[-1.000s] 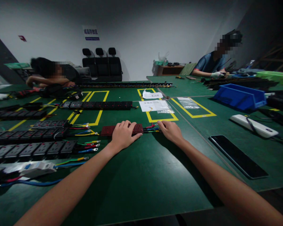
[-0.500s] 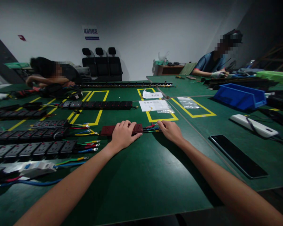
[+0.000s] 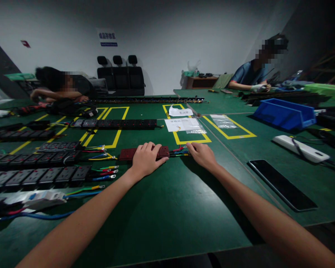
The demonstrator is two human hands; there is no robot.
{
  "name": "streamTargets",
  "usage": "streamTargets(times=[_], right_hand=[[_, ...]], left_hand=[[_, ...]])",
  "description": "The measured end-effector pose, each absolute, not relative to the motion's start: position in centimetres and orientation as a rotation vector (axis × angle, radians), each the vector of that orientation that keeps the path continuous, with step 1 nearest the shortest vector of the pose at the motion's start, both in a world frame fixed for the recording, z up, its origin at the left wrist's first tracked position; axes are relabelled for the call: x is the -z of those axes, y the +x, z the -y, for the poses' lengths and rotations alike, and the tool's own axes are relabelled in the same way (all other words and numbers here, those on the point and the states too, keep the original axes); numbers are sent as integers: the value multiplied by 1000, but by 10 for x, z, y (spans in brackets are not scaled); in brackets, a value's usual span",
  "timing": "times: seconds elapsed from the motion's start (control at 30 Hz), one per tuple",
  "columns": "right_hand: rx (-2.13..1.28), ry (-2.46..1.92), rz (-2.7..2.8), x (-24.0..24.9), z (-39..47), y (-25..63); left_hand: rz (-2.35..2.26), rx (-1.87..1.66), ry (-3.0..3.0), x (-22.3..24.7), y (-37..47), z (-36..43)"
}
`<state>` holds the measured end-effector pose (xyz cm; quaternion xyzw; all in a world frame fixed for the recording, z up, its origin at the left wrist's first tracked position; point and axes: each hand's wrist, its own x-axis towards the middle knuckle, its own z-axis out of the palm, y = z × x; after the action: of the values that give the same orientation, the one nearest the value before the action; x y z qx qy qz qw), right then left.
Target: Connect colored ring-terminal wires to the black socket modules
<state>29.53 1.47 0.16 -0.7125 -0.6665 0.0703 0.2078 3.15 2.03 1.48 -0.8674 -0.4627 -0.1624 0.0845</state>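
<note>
A dark red socket strip (image 3: 127, 154) lies on the green table (image 3: 167, 223) in front of me. My left hand (image 3: 146, 160) rests over its middle, fingers wrapped on the far edge and thumb along the near side. From the strip's right end run short coloured wires (image 3: 179, 151). Their tips meet the fingers of my right hand (image 3: 202, 154), which are pinched together at the wire ends. To the left, rows of black socket strips (image 3: 53, 175) lie with lugged wires (image 3: 108, 174) pointing right.
A black phone (image 3: 281, 184), a white power strip (image 3: 300, 149) and a blue bin (image 3: 284, 113) are on the right. White papers (image 3: 181, 124) lie beyond my hands. Two people (image 3: 249, 76) sit across the table, one at each side.
</note>
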Motion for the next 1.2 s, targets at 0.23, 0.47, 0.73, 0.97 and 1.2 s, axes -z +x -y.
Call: streamTargets(times=[0.23,0.47,0.73,0.97,1.2], right_hand=[[-199,-1986,1856,-1,-15,296],[-203,-1983,1852,-1,-15,296],[-192,-1982,1855,-2,-15,295],[-189,-1961,1851,0,-15,296],[-181,-1945,1853,1,-15,297]], left_hand=[[1381,482,-2593,-15,32,-20],[1374,473,-2590,-16,32,-20],[1373,460,-2579,-17,32,-19],[1377,454,-2577,-17,32,-19],[1376,459,-2585,-16,32,-19]])
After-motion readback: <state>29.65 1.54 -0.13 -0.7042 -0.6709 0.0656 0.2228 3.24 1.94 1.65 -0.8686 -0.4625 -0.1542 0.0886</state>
